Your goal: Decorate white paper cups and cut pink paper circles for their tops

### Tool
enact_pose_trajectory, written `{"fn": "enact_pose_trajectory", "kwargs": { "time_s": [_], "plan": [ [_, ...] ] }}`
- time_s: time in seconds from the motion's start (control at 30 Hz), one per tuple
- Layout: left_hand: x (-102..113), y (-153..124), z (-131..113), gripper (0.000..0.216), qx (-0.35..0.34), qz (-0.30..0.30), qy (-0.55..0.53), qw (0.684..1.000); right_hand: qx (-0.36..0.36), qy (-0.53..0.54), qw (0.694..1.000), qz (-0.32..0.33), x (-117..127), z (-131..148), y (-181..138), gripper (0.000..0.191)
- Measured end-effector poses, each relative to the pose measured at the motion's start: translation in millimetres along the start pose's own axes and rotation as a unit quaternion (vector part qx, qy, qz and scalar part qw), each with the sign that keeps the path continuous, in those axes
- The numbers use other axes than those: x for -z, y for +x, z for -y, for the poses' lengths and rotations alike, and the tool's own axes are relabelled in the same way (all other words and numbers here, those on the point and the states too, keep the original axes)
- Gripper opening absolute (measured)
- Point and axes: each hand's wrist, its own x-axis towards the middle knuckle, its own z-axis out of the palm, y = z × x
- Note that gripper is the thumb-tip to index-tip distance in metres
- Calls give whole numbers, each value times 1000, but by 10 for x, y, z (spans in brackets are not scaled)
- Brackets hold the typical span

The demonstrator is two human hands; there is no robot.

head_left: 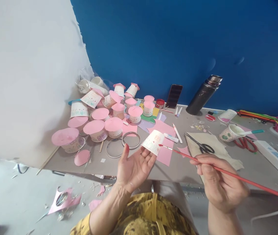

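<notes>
My left hand (136, 166) is palm up, its fingertips at the rim of an upside-down white paper cup (151, 141), supporting it above the table. Red paint marks my left thumb. The cup carries a drawn window and small coloured marks. Between thumb and fingers, my right hand (221, 182) grips a long red-handled paintbrush (241, 179). The brush's red tip touches or nearly touches the cup's right side. Nearby on the table lie a white marker (177, 133), black-handled scissors (204, 147) on a beige cloth (217, 155), and pink paper (165, 155).
Several decorated cups with pink paper discs (94, 126) crowd the left. Two tape rings (131, 140) lie before them. Behind stand a red paint jar (160, 103), phone (174, 95) and black flask (202, 96). A dotted cup (230, 133) and red-handled scissors (249, 145) are right.
</notes>
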Motion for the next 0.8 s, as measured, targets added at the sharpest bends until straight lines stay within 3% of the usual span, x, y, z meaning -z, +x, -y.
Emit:
{"fn": "enact_pose_trajectory", "kwargs": {
  "time_s": [0.17, 0.37, 0.53, 0.63, 0.73, 0.8],
  "plan": [
    [3, 23, -4, 76, 7, -6, -19, 1000, 13, 16, 999, -29, -5, -13, 8, 14],
    [14, 18, -9, 73, 16, 18, -27, 999, 2, -3, 999, 50, 10, -14, 4, 16],
    [23, 25, -9, 79, 20, 30, -6, 999, -31, 23, 999, -9, 47, 14, 11, 12],
    [38, 36, -6, 80, 22, 43, 0, 999, -26, 17, 1000, 1, 45, 6, 2, 13],
    [32, 37, -6, 75, 14, 24, -1, 1000, -17, 2, 999, 41, 30, -9, -7, 15],
    [15, 35, 1, 71, 6, 1, 13, 1000, -29, 13, 999, 33, 25, -2, 4, 13]
  ]
}}
